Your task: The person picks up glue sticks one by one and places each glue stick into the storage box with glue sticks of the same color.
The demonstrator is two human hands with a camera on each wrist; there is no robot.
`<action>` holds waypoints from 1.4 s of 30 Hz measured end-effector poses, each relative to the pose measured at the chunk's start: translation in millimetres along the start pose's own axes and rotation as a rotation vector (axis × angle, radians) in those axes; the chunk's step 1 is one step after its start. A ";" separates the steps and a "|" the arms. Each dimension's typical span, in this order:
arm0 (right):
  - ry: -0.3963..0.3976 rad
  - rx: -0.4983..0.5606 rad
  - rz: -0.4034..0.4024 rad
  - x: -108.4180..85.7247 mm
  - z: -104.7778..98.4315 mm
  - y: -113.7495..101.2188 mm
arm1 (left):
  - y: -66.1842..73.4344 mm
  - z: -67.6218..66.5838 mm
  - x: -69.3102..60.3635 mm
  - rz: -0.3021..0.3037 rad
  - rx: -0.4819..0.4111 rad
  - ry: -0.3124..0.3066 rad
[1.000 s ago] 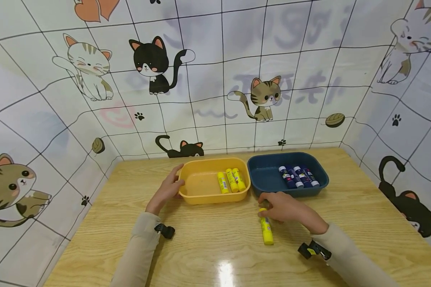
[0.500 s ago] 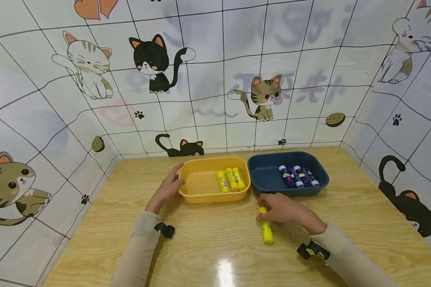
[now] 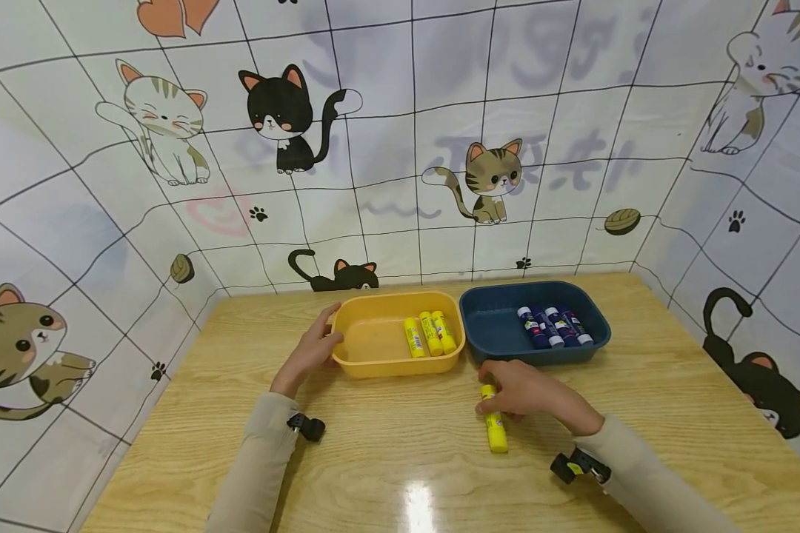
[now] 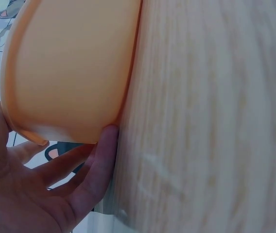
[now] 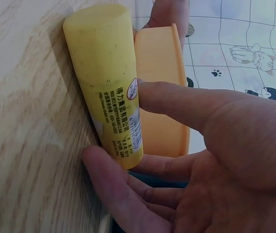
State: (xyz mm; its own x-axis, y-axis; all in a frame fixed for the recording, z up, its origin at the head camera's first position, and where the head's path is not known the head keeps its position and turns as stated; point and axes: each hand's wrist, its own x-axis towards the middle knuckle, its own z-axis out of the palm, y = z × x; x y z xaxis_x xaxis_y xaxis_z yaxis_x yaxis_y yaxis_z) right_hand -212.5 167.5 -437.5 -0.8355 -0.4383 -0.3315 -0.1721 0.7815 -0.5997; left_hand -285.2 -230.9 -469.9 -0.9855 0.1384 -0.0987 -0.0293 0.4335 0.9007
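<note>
A yellow glue stick (image 3: 496, 431) lies on the table in front of the blue bin. My right hand (image 3: 523, 389) holds it near its far end, thumb on one side and fingers around the other. The right wrist view shows the printed label of this glue stick (image 5: 111, 82) and my right hand (image 5: 215, 150) around its lower end. My left hand (image 3: 312, 348) grips the left end of the yellow bin (image 3: 373, 369). In the left wrist view, the fingers (image 4: 104, 155) press against the end wall of the bin (image 4: 75, 68).
Yellow glue sticks (image 3: 431, 334) lie at the right side inside the yellow bin. Beside it stands a dark blue bin (image 3: 490, 326) with several blue, white-capped glue sticks (image 3: 552, 327). Both bins are near the back wall (image 3: 387, 170), which has cat prints.
My right thumb and fingers have shifted slightly onto the glue stick, which stays on the table. My left hand and both bins have not moved.
</note>
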 end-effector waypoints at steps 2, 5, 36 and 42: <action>0.005 0.000 -0.001 0.0 0.3 -0.1 | 0.3 -0.1 -0.1 0.003 0.002 0.002; 0.012 0.005 -0.004 0.2 0.1 0.0 | 1.2 -0.3 -0.5 0.004 0.000 0.003; 0.006 0.117 -0.010 2.1 -4.0 0.1 | 1.6 -1.2 -0.7 0.007 0.004 0.000; 0.018 0.110 -0.043 2.6 -4.6 1.3 | 6.3 -1.6 -2.3 -0.010 -0.008 -0.013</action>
State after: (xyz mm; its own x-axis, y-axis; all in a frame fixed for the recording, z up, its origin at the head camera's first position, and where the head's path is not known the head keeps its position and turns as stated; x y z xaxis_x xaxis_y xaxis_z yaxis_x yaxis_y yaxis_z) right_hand -217.3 169.4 -435.7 -0.8378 -0.4617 -0.2914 -0.1506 0.7084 -0.6895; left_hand -283.4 -230.0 -463.3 -0.9829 0.1452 -0.1133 -0.0410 0.4275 0.9031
